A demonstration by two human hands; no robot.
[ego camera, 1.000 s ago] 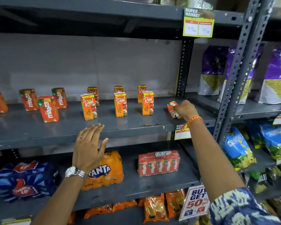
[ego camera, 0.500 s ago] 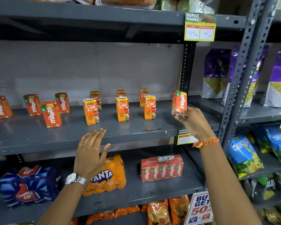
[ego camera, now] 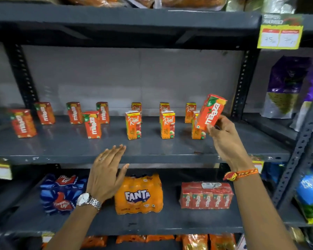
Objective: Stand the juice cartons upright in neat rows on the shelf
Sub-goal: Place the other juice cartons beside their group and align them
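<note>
Nearest, L hand [ego camera: 107,170] is spread flat, fingers apart, at the front lip of the grey shelf [ego camera: 152,150], holding nothing. R hand [ego camera: 224,134] grips a red Maaza carton [ego camera: 210,112] by its lower end, tilted right & lifted off the shelf, just in front of the rightmost Real carton [ego camera: 197,131]. Farther back, Real cartons stand upright center-right, Maaza cartons upright at left.

Red mango cartons [ego camera: 23,123] and orange juice cartons [ego camera: 133,125] are stood upright in two loose rows along the shelf [ego camera: 152,150], while one red carton [ego camera: 210,112] is held tilted above its right end.
</note>
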